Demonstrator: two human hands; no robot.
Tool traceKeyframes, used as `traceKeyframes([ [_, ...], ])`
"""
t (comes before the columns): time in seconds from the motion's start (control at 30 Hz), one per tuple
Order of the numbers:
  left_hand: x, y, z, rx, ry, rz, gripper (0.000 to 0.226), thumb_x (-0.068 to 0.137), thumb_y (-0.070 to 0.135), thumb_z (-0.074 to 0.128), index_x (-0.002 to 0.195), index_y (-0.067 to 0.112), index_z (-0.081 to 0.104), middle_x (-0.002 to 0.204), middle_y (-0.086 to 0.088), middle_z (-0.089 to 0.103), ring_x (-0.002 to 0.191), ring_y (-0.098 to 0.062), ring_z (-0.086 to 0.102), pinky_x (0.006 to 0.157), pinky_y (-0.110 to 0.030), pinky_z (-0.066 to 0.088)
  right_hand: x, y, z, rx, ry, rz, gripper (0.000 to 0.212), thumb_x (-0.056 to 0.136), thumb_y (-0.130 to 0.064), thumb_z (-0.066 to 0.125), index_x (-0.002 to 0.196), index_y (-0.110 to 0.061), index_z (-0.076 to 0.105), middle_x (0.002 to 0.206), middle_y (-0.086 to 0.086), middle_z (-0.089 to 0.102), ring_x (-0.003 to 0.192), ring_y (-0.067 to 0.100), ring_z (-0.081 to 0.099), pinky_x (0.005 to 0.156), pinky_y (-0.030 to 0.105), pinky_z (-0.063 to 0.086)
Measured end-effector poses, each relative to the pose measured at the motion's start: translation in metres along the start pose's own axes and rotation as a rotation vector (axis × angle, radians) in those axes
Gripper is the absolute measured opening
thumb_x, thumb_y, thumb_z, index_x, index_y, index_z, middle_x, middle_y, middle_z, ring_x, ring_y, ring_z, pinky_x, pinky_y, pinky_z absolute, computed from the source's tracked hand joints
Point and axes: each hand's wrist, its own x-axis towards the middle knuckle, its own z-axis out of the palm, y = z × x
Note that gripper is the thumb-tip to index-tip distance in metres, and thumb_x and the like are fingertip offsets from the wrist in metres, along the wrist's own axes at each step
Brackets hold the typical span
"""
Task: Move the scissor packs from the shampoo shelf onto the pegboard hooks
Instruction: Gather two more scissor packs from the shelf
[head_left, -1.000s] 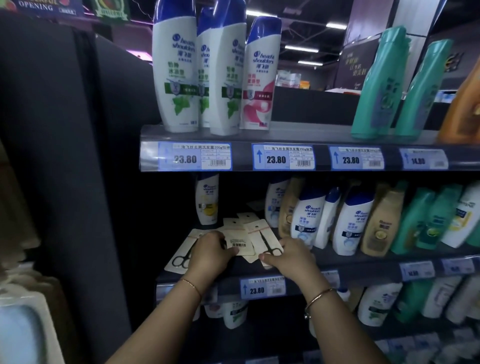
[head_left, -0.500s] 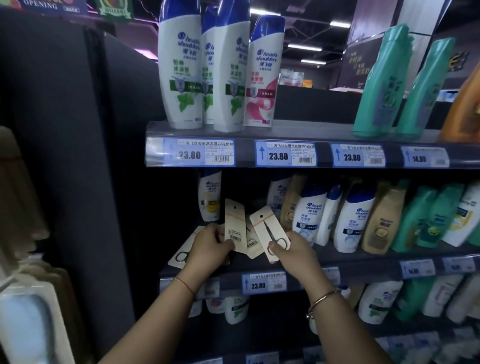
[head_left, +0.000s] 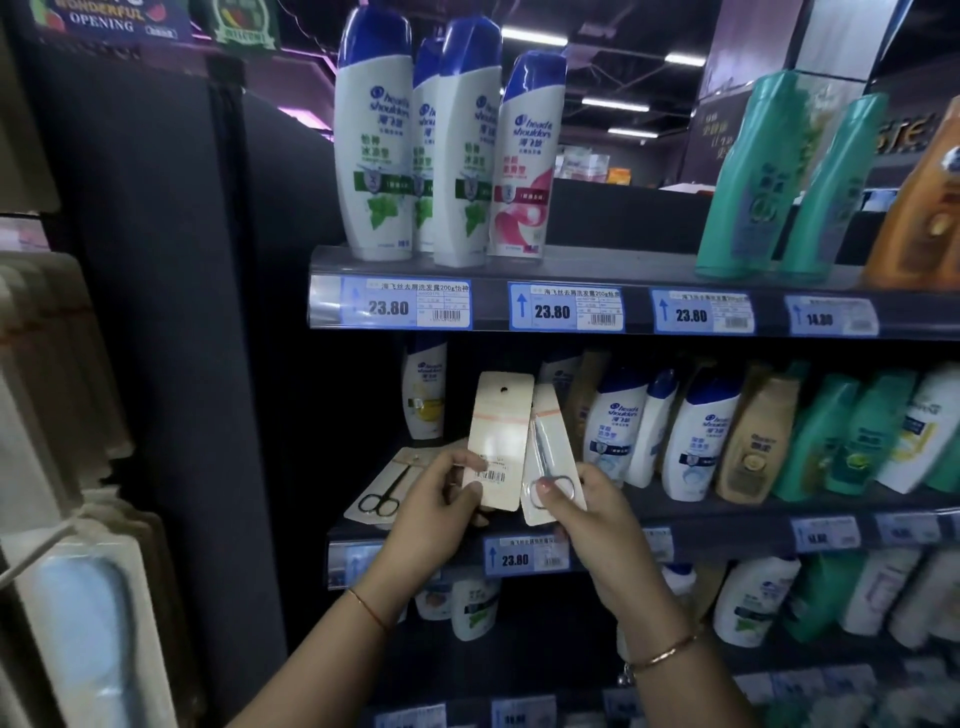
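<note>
My left hand (head_left: 441, 506) grips a beige scissor pack (head_left: 500, 426) upright by its lower end, its back with the barcode facing me. My right hand (head_left: 584, 512) pinches a second scissor pack (head_left: 550, 447) by its bottom, with the small scissors visible through the clear front. Both packs are raised in front of the middle shampoo shelf (head_left: 727, 525). One more scissor pack (head_left: 387, 488) lies flat on that shelf at its left end, behind my left hand. A wire hook (head_left: 39, 545) with hanging goods juts out at the far left.
White, tan and green shampoo bottles (head_left: 696, 431) crowd the middle shelf to the right of my hands. Tall bottles (head_left: 374, 140) stand on the top shelf (head_left: 597, 265). A dark panel (head_left: 156, 312) separates the shelving from the hanging packs (head_left: 78, 597) at the left.
Both hands have lifted from the shelf, each raising a scissor pack upright. The left pack has turned its back side toward me. The view has shifted slightly right.
</note>
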Motion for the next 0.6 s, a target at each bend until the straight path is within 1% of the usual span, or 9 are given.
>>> traceKeyframes([
  [0.07, -0.008, 0.000, 0.005, -0.051, -0.042, -0.016, 0.017, 0.093, 0.002, 0.050, 0.095, 0.019, 0.056, 0.090, -0.006, 0.064, 0.069, -0.008, 0.061, 0.075, -0.038, 0.055, -0.009, 0.000, 0.002, 0.076, -0.029, 0.017, 0.011, 0.089, -0.018, 0.064, 0.101, -0.021, 0.065, 0.098, 0.000, 0.076, 0.092, 0.020, 0.070, 0.077, 0.036, 0.054],
  [0.13, -0.015, 0.000, 0.007, -0.104, -0.074, -0.020, 0.004, 0.091, 0.012, 0.058, 0.093, 0.015, 0.057, 0.092, -0.008, 0.065, 0.079, -0.014, 0.062, 0.079, -0.040, 0.054, -0.018, 0.001, 0.003, 0.127, -0.045, 0.017, 0.017, 0.090, -0.016, 0.062, 0.106, -0.018, 0.065, 0.100, 0.004, 0.076, 0.090, 0.027, 0.070, 0.071, 0.041, 0.052],
  [0.23, -0.026, 0.005, 0.009, -0.146, -0.115, -0.015, 0.030, 0.078, 0.030, 0.075, 0.091, 0.013, 0.053, 0.091, -0.005, 0.067, 0.081, -0.013, 0.062, 0.070, -0.027, 0.052, -0.028, -0.002, 0.001, 0.129, -0.085, 0.005, 0.019, 0.090, -0.018, 0.062, 0.108, -0.021, 0.066, 0.102, 0.004, 0.075, 0.090, 0.026, 0.070, 0.070, 0.043, 0.053],
  [0.3, -0.033, 0.008, 0.010, -0.106, -0.120, -0.002, 0.042, 0.068, 0.036, 0.080, 0.088, 0.015, 0.049, 0.086, 0.000, 0.067, 0.075, -0.008, 0.060, 0.064, -0.021, 0.047, -0.035, -0.005, 0.001, 0.127, -0.102, 0.000, 0.017, 0.091, -0.018, 0.062, 0.107, -0.021, 0.066, 0.101, 0.003, 0.075, 0.087, 0.022, 0.070, 0.066, 0.037, 0.054],
  [0.4, -0.041, 0.010, 0.012, -0.092, -0.114, 0.014, 0.043, 0.071, 0.026, 0.081, 0.085, 0.012, 0.044, 0.073, 0.007, 0.059, 0.067, -0.007, 0.053, 0.059, -0.019, 0.043, -0.044, -0.006, 0.003, 0.135, -0.117, 0.001, 0.015, 0.091, -0.014, 0.061, 0.103, -0.020, 0.066, 0.099, 0.005, 0.075, 0.079, 0.016, 0.068, 0.057, 0.026, 0.049],
  [0.43, -0.044, 0.010, 0.011, -0.095, -0.108, 0.014, 0.044, 0.071, 0.026, 0.082, 0.085, 0.010, 0.043, 0.069, 0.008, 0.057, 0.065, -0.008, 0.051, 0.059, -0.022, 0.043, -0.047, -0.007, 0.004, 0.141, -0.124, 0.001, 0.014, 0.090, -0.012, 0.061, 0.102, -0.020, 0.066, 0.098, 0.007, 0.075, 0.077, 0.016, 0.068, 0.056, 0.026, 0.048],
  [0.5, -0.050, 0.011, 0.009, -0.106, -0.105, 0.016, 0.052, 0.067, 0.032, 0.082, 0.087, 0.004, 0.044, 0.072, -0.004, 0.059, 0.069, -0.019, 0.055, 0.067, -0.039, 0.048, -0.053, -0.007, 0.003, 0.153, -0.139, -0.001, 0.014, 0.090, -0.011, 0.061, 0.100, -0.019, 0.065, 0.097, 0.008, 0.075, 0.076, 0.015, 0.067, 0.056, 0.026, 0.049],
  [0.53, -0.052, 0.012, 0.009, -0.113, -0.107, 0.016, 0.056, 0.066, 0.036, 0.082, 0.089, 0.002, 0.044, 0.079, -0.014, 0.063, 0.074, -0.030, 0.059, 0.074, -0.048, 0.051, -0.056, -0.007, 0.003, 0.152, -0.149, 0.000, 0.013, 0.091, -0.011, 0.061, 0.100, -0.018, 0.065, 0.096, 0.007, 0.075, 0.075, 0.014, 0.068, 0.056, 0.026, 0.049],
  [0.6, -0.058, 0.014, 0.007, -0.133, -0.116, 0.016, 0.056, 0.066, 0.035, 0.080, 0.092, 0.000, 0.045, 0.095, -0.027, 0.066, 0.090, -0.042, 0.064, 0.086, -0.054, 0.050, -0.061, -0.007, 0.003, 0.152, -0.168, 0.004, 0.012, 0.091, -0.012, 0.060, 0.100, -0.018, 0.065, 0.095, 0.006, 0.075, 0.074, 0.013, 0.068, 0.056, 0.025, 0.049],
])
